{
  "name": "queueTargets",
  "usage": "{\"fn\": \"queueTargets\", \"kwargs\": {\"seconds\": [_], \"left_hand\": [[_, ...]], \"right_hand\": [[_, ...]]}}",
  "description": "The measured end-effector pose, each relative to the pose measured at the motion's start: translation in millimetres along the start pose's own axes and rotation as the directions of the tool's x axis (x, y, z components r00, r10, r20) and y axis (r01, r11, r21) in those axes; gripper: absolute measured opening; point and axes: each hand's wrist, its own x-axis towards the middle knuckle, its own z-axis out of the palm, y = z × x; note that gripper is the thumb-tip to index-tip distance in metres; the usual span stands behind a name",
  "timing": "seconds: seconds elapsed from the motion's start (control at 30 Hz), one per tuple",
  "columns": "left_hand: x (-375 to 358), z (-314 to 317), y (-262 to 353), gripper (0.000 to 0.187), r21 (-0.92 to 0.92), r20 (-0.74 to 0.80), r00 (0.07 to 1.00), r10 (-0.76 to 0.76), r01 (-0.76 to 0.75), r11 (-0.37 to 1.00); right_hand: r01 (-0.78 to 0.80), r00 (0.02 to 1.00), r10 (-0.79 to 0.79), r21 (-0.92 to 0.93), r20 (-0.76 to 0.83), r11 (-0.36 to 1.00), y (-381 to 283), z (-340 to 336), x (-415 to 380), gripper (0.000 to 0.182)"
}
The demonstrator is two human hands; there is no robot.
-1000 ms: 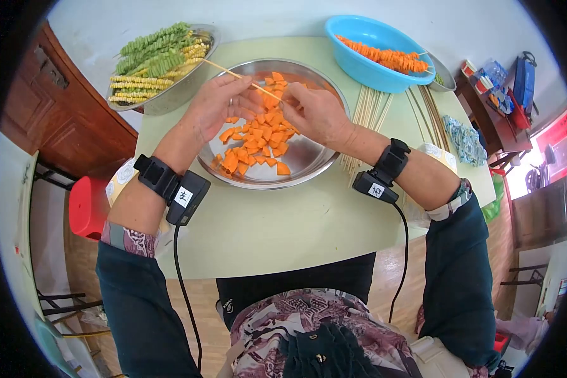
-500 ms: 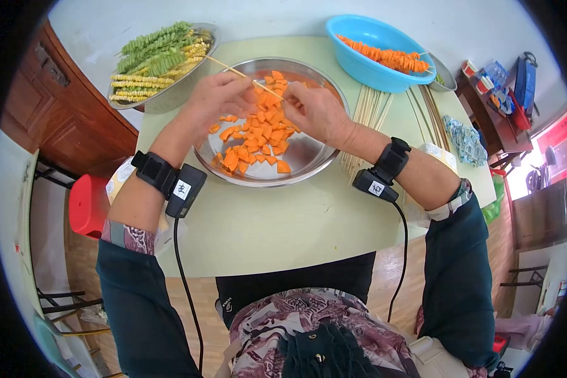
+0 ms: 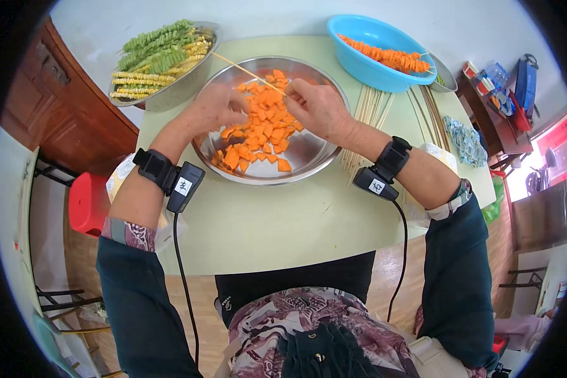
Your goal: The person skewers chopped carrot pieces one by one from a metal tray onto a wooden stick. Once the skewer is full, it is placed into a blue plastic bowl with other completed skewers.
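Note:
A thin wooden skewer slants over the metal bowl, bare along its visible length. Its lower right end sits in the pinched fingers of my right hand. My left hand hovers at the bowl's left side, below the skewer and apart from it. The fingers there are loosely curled and spaced, with nothing visible between them. Beneath both hands lie many orange carrot pieces, cut small and spread across the bowl's bottom.
A blue basin at the back right holds threaded carrot skewers. Green and yellow vegetable skewers fill a metal basin at the back left. Loose bamboo sticks and a patterned cloth lie on the table's right side.
My left hand has come away from the skewer, moving slightly down and left. My right hand keeps hold of the skewer, nearly in place.

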Motion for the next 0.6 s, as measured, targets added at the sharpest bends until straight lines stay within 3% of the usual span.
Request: {"fn": "queueTargets", "kwargs": {"seconds": [0.07, 0.1, 0.17, 0.27, 0.3, 0.37, 0.4, 0.47, 0.6], "left_hand": [[0, 3, 1, 0.029, 0.179, 0.136, 0.976, 0.167, -0.190, 0.965], [-2, 6, 3, 0.029, 0.179, 0.137, 0.976, 0.167, -0.190, 0.965], [-7, 16, 10, 0.036, 0.219, 0.087, 0.910, 0.404, -0.413, 0.884], [-2, 30, 6, 0.029, 0.364, 0.040, 0.864, 0.501, -0.480, 0.798], [1, 32, 4, 0.029, 0.363, 0.040, 0.865, 0.500, -0.479, 0.799], [10, 30, 2, 0.020, 0.267, 0.051, 0.962, 0.268, -0.272, 0.925], [12, 28, 0, 0.020, 0.265, 0.054, 0.962, 0.269, -0.273, 0.925], [14, 19, -7, 0.018, 0.507, -0.107, 0.984, 0.144, -0.071, 0.859], [12, 6, -19, 0.019, 0.361, -0.254, 0.955, 0.151, -0.052, 0.931]], "right_hand": [[0.015, 1.000, -0.015, -0.017, 0.001, 1.000, 0, 0, -1, 0.016], [0.025, 1.000, -0.025, -0.028, 0.000, 0.999, 0, 1, -1, 0.016], [0.035, 0.999, -0.035, -0.038, -0.001, 0.999, -1, 1, -1, 0.016], [0.021, 0.999, -0.019, -0.052, 0.030, 0.998, -2, 1, -2, 0.016], [0.043, 0.999, -0.042, -0.060, 0.020, 0.997, -1, 1, -2, 0.016], [0.065, 0.998, -0.065, -0.068, 0.011, 0.996, 0, 2, -2, 0.016], [0.056, 0.998, -0.057, -0.029, -0.013, 0.998, 0, 2, -2, 0.016], [0.043, 0.998, -0.043, 0.006, -0.040, 0.999, 0, 0, -2, 0.016], [-0.020, 0.996, 0.027, 0.084, -0.086, 0.996, 4, 2, 2, 0.017]]}}
